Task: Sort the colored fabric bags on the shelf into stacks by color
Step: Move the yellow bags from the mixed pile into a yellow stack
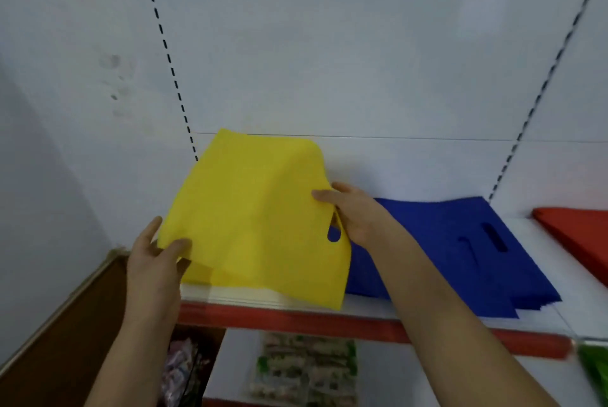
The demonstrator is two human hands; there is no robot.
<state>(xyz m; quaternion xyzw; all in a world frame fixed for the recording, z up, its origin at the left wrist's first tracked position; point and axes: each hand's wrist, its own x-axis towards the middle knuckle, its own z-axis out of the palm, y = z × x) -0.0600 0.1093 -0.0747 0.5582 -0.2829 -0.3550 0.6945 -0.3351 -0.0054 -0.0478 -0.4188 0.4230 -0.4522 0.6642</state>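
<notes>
A yellow bag (253,219) is being held up over the left end of the shelf (371,311), its far edge raised and its near corner drooping past the shelf's red front lip. It is being pinched at its left edge by the left hand (151,262), thumb on top, and gripped at its handle side by the right hand (352,212), whose fingers are being curled round the edge beside the cut-out handle hole. Judging from this, the placing step is in hand: the yellow bag is being laid where a yellow stack is being built, more yellow showing beneath it. The next move is being judged to call for lowering it flat, edges squared, then releasing both grips.

Just to the right, a stack of blue bags (460,252) is lying fanned unevenly, partly overlapped by the yellow bag's right side. Further right, a red bag (579,235) is lying at the frame edge. Packets are being stored on the lower shelf, too blurred to identify.
</notes>
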